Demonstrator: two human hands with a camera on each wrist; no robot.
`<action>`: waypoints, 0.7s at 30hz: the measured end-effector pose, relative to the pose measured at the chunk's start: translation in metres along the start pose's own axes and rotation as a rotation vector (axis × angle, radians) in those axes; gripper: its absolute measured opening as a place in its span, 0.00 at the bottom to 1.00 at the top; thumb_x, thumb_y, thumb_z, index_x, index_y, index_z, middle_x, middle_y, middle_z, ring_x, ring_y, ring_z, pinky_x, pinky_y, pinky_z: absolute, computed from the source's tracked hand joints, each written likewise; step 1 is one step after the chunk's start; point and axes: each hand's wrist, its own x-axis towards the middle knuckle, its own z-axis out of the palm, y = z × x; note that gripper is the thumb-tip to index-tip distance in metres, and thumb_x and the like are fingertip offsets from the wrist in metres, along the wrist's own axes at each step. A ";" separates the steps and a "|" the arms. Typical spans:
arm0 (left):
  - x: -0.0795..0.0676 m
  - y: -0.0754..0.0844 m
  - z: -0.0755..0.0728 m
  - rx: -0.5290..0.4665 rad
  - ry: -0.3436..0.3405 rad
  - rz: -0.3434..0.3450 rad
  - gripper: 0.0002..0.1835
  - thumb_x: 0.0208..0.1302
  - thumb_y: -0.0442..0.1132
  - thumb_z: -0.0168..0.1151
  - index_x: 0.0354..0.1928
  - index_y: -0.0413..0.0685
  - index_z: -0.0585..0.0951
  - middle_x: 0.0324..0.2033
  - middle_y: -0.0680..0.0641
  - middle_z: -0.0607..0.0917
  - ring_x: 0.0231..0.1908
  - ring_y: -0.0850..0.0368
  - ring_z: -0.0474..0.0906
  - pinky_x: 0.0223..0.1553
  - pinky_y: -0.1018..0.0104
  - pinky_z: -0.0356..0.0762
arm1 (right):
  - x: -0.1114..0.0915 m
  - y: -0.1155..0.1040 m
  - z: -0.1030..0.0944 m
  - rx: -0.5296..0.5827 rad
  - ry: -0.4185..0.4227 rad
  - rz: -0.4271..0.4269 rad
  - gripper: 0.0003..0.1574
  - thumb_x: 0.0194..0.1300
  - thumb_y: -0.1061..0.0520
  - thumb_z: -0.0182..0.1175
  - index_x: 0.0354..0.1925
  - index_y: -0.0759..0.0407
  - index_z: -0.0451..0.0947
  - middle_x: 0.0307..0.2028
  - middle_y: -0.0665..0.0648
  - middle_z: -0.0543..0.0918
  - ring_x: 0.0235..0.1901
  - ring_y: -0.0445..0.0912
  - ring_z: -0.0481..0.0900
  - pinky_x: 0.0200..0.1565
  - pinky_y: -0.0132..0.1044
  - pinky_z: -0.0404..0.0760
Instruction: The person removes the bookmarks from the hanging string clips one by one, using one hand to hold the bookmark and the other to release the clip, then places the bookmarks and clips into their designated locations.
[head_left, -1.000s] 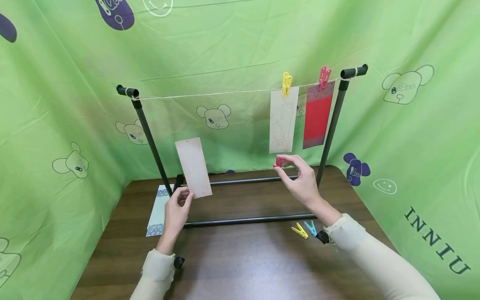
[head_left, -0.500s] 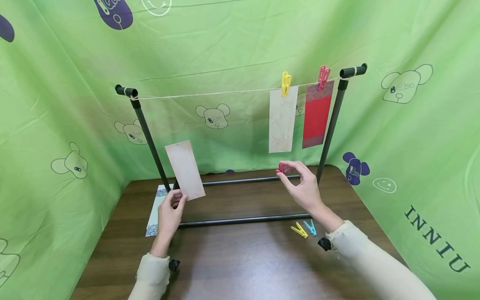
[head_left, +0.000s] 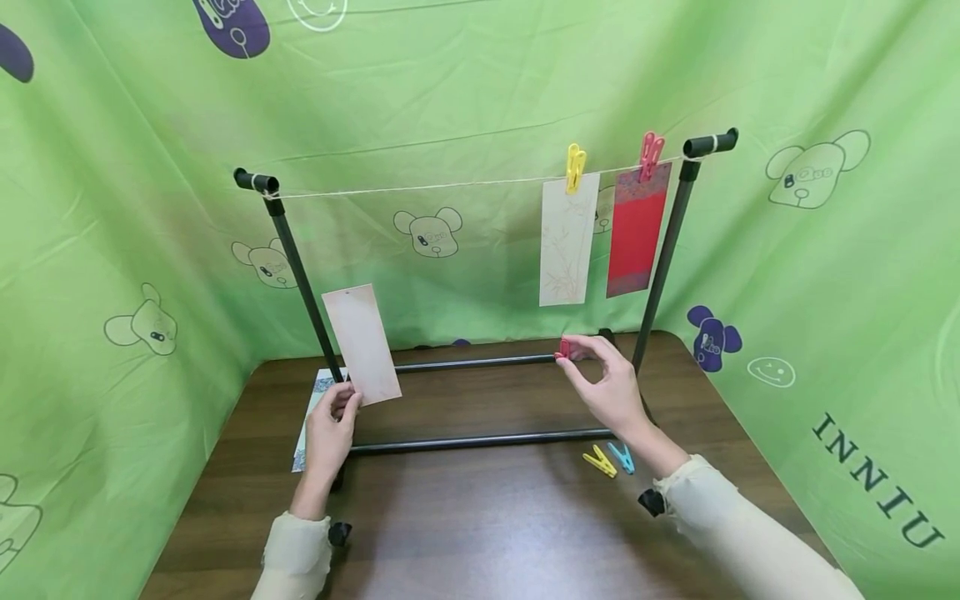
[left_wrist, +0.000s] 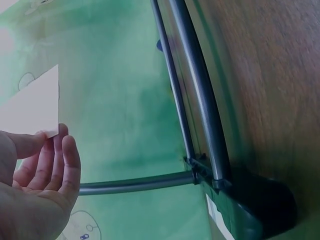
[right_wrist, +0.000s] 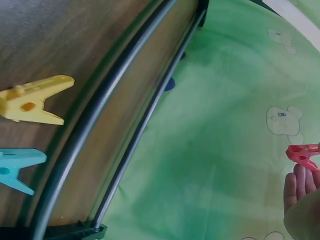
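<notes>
My left hand pinches a pale pinkish paper card by its lower left corner, holding it tilted above the table. The same card shows between thumb and fingers in the left wrist view. On the other side, my right hand pinches a small red clothespin between thumb and fingertips; the right wrist view shows this clothespin at its right edge. Above that hand, a cream card hangs from the string by a yellow clothespin. Beside it a red card hangs by a pink clothespin.
A string spans two black posts of a rack on the wooden table. A yellow clothespin and a blue clothespin lie near its front bar. A blue-patterned card lies partly hidden behind my left hand.
My left hand and the pale card have moved left and slightly down. My right hand has lowered a little, still pinching the red clothespin. The hanging cards stay in place.
</notes>
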 end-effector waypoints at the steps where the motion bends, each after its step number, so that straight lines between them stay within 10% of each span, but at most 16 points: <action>1: 0.000 0.000 -0.001 -0.007 0.002 -0.004 0.06 0.74 0.26 0.67 0.48 0.30 0.84 0.39 0.33 0.89 0.38 0.44 0.86 0.41 0.85 0.76 | -0.003 0.006 0.000 -0.011 0.000 0.004 0.23 0.58 0.79 0.73 0.53 0.73 0.84 0.41 0.70 0.86 0.39 0.60 0.83 0.51 0.29 0.81; 21: -0.008 -0.014 -0.024 0.060 0.017 -0.064 0.06 0.73 0.29 0.68 0.48 0.33 0.86 0.40 0.35 0.90 0.36 0.68 0.81 0.41 0.86 0.75 | -0.033 0.028 -0.005 -0.107 -0.044 0.054 0.25 0.61 0.70 0.77 0.56 0.59 0.87 0.44 0.56 0.89 0.40 0.44 0.86 0.50 0.30 0.80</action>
